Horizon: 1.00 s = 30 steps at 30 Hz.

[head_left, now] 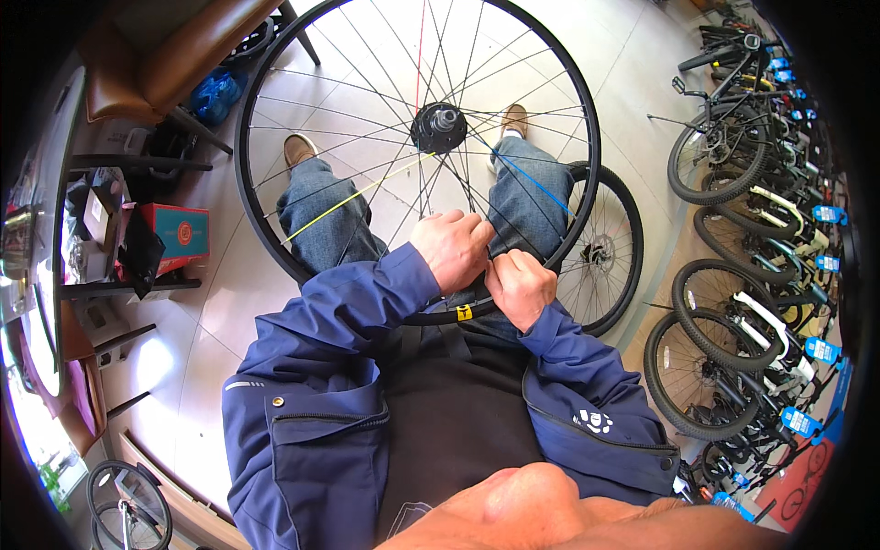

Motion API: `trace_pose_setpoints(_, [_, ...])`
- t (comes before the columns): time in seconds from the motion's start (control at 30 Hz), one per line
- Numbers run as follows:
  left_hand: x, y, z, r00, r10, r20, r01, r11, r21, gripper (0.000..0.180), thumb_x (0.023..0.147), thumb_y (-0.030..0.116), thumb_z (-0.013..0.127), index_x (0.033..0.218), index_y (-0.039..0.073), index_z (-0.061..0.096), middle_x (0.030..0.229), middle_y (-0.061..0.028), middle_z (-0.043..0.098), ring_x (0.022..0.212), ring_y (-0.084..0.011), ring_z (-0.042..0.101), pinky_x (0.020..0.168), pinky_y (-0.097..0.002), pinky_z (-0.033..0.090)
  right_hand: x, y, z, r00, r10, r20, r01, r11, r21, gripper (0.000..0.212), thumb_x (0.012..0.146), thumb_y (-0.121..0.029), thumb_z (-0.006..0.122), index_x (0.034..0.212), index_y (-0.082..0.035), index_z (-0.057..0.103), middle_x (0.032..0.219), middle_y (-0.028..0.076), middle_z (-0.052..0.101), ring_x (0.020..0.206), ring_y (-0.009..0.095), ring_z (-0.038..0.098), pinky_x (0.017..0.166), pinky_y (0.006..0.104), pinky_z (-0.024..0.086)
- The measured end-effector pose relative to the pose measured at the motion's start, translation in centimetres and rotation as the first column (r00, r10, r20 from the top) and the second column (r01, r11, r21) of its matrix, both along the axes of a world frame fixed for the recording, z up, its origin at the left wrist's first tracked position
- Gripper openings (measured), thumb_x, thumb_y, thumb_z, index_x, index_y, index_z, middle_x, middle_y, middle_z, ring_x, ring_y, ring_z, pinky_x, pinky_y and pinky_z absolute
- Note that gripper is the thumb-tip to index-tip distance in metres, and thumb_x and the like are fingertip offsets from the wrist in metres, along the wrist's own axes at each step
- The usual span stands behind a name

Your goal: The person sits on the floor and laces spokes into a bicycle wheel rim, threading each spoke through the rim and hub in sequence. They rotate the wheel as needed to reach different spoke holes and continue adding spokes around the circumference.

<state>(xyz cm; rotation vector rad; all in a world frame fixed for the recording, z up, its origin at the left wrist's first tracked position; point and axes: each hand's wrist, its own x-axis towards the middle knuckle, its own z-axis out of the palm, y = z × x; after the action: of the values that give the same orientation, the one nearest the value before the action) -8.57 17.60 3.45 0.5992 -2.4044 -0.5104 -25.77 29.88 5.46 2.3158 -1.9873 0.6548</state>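
A bicycle wheel without a tyre, its black rim (244, 174) large before me, leans over my lap and legs. Dark spokes run from the rim to the black hub (440, 126); one is yellow (353, 206), one blue (532, 174) and one red (421, 55). My left hand (451, 251) is closed around spokes close to the near part of the rim. Just to its right, my right hand (521, 288) is pinched closed, and its fingertips hide what they hold. A yellow sticker (464, 313) shows on the rim below the hands.
A second wheel with a tyre (632, 247) stands by my right leg. Rows of bicycles (720, 151) line the right side. On the left are a brown chair (151, 55), a teal and red box (179, 234) on a shelf, and a blue plastic bag (215, 94).
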Motion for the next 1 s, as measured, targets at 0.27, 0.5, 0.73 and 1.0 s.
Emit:
trace_pose_setpoints(0.27, [0.23, 0.46, -0.31, 0.999, 0.042, 0.005, -0.042, 0.999, -0.017, 0.02, 0.088, 0.02, 0.083, 0.094, 0.012, 0.067, 0.085, -0.0039, 0.063, 0.078, -0.0257, 0.066, 0.065, -0.0414, 0.059, -0.31, -0.09, -0.21, 0.993, 0.062, 0.098, -0.061, 0.998, -0.016, 0.02, 0.09, -0.008, 0.083, 0.083, -0.008, 0.063, 0.079, 0.009, 0.059, 0.07, 0.03, 0.065, 0.061, 0.0433, 0.053])
trace_pose_setpoints(0.5, [0.17, 0.6, -0.53, 0.991, 0.09, -0.095, -0.097, 0.992, -0.08, 0.019, 0.084, 0.014, 0.084, 0.086, 0.013, 0.065, 0.08, -0.0023, 0.061, 0.073, -0.024, 0.065, 0.058, -0.0385, 0.057, -0.23, 0.06, -0.57, 0.984, 0.083, 0.159, -0.075, 0.996, -0.057, 0.016, 0.091, -0.007, 0.083, 0.089, -0.008, 0.067, 0.081, 0.009, 0.061, 0.072, 0.029, 0.066, 0.061, 0.0429, 0.054])
trace_pose_setpoints(0.73, [0.24, 0.39, -0.25, 0.987, 0.083, -0.134, -0.086, 0.996, -0.019, 0.024, 0.073, 0.006, 0.086, 0.083, 0.015, 0.066, 0.078, -0.0011, 0.062, 0.071, -0.0241, 0.065, 0.06, -0.0362, 0.057, -0.45, -0.35, -0.67, 0.979, 0.113, 0.172, -0.1, 0.992, -0.083, 0.028, 0.088, -0.01, 0.086, 0.086, -0.01, 0.059, 0.08, 0.007, 0.057, 0.071, 0.027, 0.065, 0.058, 0.0425, 0.052])
trace_pose_setpoints(1.0, [0.37, -0.02, -0.18, 0.98, 0.054, -0.193, -0.053, 0.999, 0.01, 0.027, 0.07, 0.002, 0.086, 0.083, 0.014, 0.066, 0.079, -0.002, 0.064, 0.07, -0.0258, 0.064, 0.061, -0.0379, 0.056, -0.18, -0.75, -0.7, 0.951, 0.135, 0.278, -0.099, 0.985, -0.138, 0.024, 0.091, -0.009, 0.084, 0.088, -0.009, 0.06, 0.079, 0.008, 0.058, 0.071, 0.03, 0.065, 0.058, 0.0441, 0.051])
